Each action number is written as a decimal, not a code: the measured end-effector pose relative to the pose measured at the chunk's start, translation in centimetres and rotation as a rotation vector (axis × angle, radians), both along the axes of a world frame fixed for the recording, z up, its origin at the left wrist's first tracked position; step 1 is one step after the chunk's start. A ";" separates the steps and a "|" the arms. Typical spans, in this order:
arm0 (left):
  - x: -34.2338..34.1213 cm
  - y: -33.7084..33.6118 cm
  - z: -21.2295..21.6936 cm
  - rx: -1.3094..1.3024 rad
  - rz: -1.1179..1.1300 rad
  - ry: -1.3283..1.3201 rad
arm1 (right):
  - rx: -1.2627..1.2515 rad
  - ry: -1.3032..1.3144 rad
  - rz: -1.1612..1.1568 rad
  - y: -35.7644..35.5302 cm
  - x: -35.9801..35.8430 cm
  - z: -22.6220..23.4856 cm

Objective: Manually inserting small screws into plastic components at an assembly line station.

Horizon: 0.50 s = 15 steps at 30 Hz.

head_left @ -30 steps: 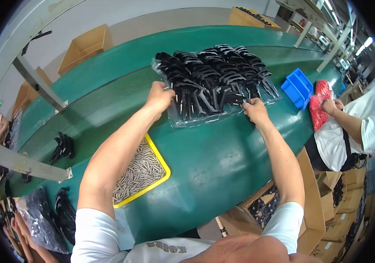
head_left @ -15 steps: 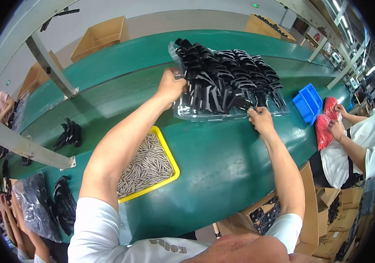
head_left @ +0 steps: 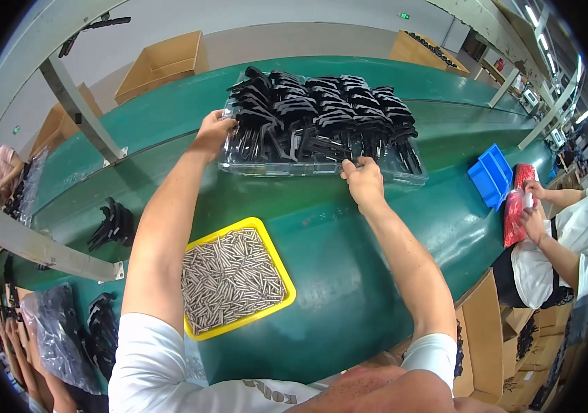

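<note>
Clear plastic tray (head_left: pixel 273 168), loaded with rows of black parts (head_left: pixel 325 113), at 12 o'clock in front of the person, over the green counter (head_left: pixel 335 275); can't tell if its base touches. Long axis about 9 to 3 o'clock, heavily overlapping parts along it.

Left grip (head_left: pixel 215 134), bare hand: clamped on the tray's 9 o'clock end, thumb on top, tray middle at its 3. Right grip (head_left: pixel 362 180), bare hand: closed on the near rim around 5 o'clock, tray middle at its 11; can't tell if it pinches a part too. Right is nearer the tray's middle; left has the end. So one end hold, one long-side hold, not opposite each other.

Outward from the tray: yellow bin (head_left: pixel 290 292) at 7, full of small metal pins (head_left: pixel 235 275), beside the left forearm. Blue bin (head_left: pixel 490 175) between 3 and 4, apart from the tray. Just past it, red bags (head_left: pixel 514 224) with a co-worker's hands (head_left: pixel 532 224) at them. Small black pile (head_left: pixel 113 224) at 8, grey plastic bag (head_left: pixel 63 337) farther that way. Open cardboard box (head_left: pixel 163 69) at 10, beyond the counter.
</note>
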<state>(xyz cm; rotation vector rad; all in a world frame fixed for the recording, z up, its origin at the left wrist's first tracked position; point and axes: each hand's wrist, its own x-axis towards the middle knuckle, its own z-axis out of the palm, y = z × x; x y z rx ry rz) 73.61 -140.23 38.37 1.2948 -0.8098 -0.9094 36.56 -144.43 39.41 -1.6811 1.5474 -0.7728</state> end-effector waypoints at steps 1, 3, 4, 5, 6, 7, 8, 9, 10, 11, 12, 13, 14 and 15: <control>0.5 -0.4 -0.3 0.009 -0.003 0.002 | -0.023 0.015 -0.009 0.0 0.3 0.1; 1.2 -1.0 -1.2 0.019 -0.012 0.007 | -0.045 0.034 -0.023 -0.1 0.8 -0.1; 1.5 -1.3 -1.7 0.007 0.003 0.014 | -0.074 0.038 -0.013 -0.1 0.9 -0.3; 1.8 -1.6 -2.2 -0.006 0.018 0.021 | -0.103 0.041 -0.002 -0.2 1.1 -0.4; 2.2 -1.8 -2.7 -0.018 0.035 0.026 | -0.132 0.044 0.010 -0.4 1.3 -0.6; 2.6 -2.0 -3.1 -0.031 0.055 0.031 | -0.160 0.045 0.025 -0.6 1.5 -0.7; 2.3 -2.1 -3.3 -0.027 0.049 0.034 | -0.157 0.050 0.020 -1.0 1.6 -0.9; 2.6 -2.7 -2.9 -0.001 0.047 0.013 | -0.164 0.059 0.006 -1.6 1.9 -1.0; 2.5 -3.1 -2.6 0.023 0.044 -0.008 | -0.174 0.069 -0.009 -2.5 2.2 -0.9; 2.3 -3.3 -2.5 0.048 0.043 -0.031 | -0.183 0.077 -0.022 -3.3 2.6 -0.8; 2.2 -3.1 -2.6 0.072 0.045 -0.055 | -0.192 0.083 -0.032 -4.2 3.1 -0.6; 2.1 -3.1 -2.3 0.100 0.051 -0.080 | -0.206 0.073 -0.034 -5.1 3.3 -0.6; 2.0 -3.1 -2.1 0.128 0.059 -0.106 | -0.219 0.061 -0.034 -6.1 3.3 -0.5; 1.9 -3.2 -1.8 0.153 0.064 -0.131 | -0.217 0.058 -0.029 -7.3 3.3 -0.6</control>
